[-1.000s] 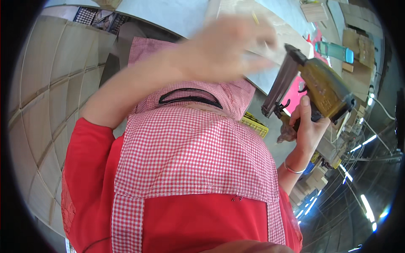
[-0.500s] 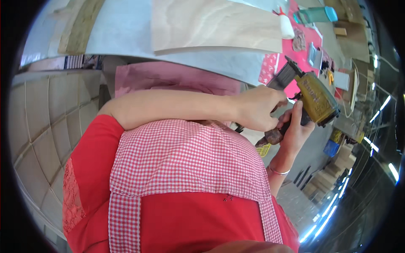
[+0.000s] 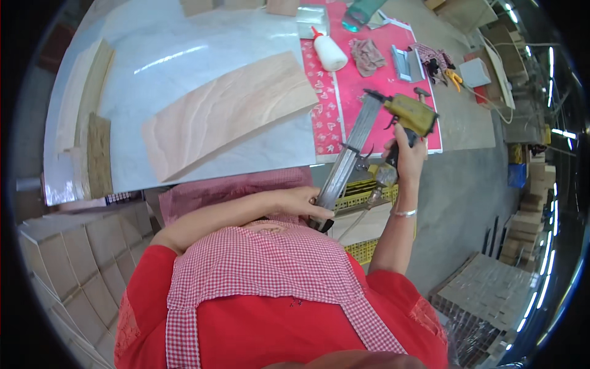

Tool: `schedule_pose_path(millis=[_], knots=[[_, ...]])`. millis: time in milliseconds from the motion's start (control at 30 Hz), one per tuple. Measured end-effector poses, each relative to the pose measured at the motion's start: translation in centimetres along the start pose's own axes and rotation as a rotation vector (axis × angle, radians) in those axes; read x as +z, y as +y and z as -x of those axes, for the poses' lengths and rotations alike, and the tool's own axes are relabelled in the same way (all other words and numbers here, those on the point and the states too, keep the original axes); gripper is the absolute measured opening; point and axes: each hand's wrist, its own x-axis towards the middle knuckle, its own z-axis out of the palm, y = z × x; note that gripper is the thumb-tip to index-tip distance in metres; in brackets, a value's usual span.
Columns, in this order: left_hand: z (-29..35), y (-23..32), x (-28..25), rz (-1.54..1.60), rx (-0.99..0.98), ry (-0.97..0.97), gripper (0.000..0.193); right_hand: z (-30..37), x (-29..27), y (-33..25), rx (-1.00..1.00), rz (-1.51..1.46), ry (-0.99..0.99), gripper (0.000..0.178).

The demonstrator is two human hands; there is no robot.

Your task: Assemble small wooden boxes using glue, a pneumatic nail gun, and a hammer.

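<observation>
My right hand is wrapped round the black grip of an air nail gun with a worn yellow body, held over the right edge of the table. Its long metal magazine slants down toward my front. At the lower end of that magazine, my left hand grips it with thumb and fingers. A hose hangs from the foot of the grip. Left of the gun, a thin wooden board lies at an angle on the pale tabletop.
A white glue bottle, a crumpled rag and a small grey metal box lie on a pink sheet. Wooden strips line the table's left side. Yellow crates stand below the right edge; stacked panels are at lower left.
My left hand has moved from beside the grip to the magazine's lower end, and the magazine now shows at full length. The gun has shifted left in view; more of the table shows.
</observation>
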Motion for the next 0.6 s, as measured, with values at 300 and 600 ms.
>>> schedule_pose_path(millis=[300,600], knots=[[0.2,3.1,-0.5,0.078,-0.129,-0.028,0.047,-6.5,-1.1,6.9,-0.046,0.377,-0.052,0.047],[0.0,3.9,-1.3,-0.020,-0.114,-0.102,0.051,-20.8,-1.5,3.1,-0.511,0.690,0.176,0.027]])
